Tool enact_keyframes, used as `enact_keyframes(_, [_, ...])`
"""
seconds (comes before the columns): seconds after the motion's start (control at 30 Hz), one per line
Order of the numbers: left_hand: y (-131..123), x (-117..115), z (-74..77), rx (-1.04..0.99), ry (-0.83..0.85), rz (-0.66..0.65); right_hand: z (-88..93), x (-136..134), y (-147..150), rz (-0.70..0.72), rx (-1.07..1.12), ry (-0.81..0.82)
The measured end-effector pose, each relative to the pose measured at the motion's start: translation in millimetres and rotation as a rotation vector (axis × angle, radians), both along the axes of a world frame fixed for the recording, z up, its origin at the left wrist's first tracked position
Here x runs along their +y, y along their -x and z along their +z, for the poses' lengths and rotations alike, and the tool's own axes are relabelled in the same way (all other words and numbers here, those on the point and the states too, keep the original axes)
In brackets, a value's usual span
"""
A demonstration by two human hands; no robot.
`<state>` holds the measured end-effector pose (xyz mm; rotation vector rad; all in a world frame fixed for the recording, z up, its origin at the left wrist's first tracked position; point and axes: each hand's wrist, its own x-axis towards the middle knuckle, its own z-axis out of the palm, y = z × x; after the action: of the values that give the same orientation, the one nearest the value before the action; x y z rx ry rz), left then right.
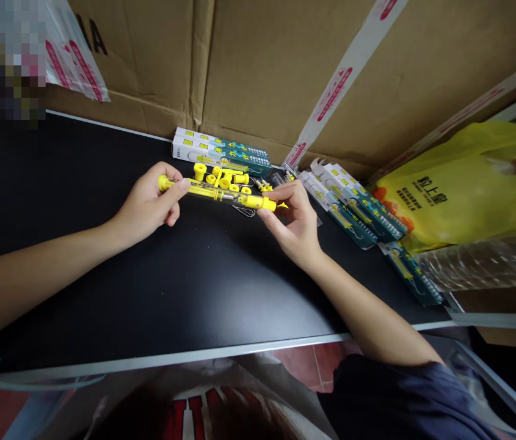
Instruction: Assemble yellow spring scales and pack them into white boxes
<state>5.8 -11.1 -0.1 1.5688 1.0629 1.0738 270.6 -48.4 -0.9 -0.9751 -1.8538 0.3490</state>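
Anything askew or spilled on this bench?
Loose yellow caps lie scattered behind the clear tube held by left hand and right hand; the boxes at right are fanned unevenly. No damage visible.

Left hand (150, 201) and right hand (297, 223) reach forward, palms facing, each apparently curled into a pinch.

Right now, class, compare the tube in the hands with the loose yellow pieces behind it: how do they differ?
The tube is long, clear in the middle with yellow ends; the loose pieces are short and all yellow. The tube is held by the left hand and right hand; the pieces lie on the black table. Both show the same yellow.
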Motion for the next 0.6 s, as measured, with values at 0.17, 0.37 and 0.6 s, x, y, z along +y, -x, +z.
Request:
enact_keyframes(0.17, [1,2,-2.2,0.013,0.011,-0.011,-3.8,1,1,0.046,-0.018,0.027])
enact_keyframes(0.37, [1,1,-1.3,0.01,0.011,-0.008,-7.9,-4,6,0.105,0.072,0.147])
enact_keyframes(0.6, [0,2,-0.7,0.02,0.032,-0.001,-9.7,-4,6,0.114,0.113,0.249])
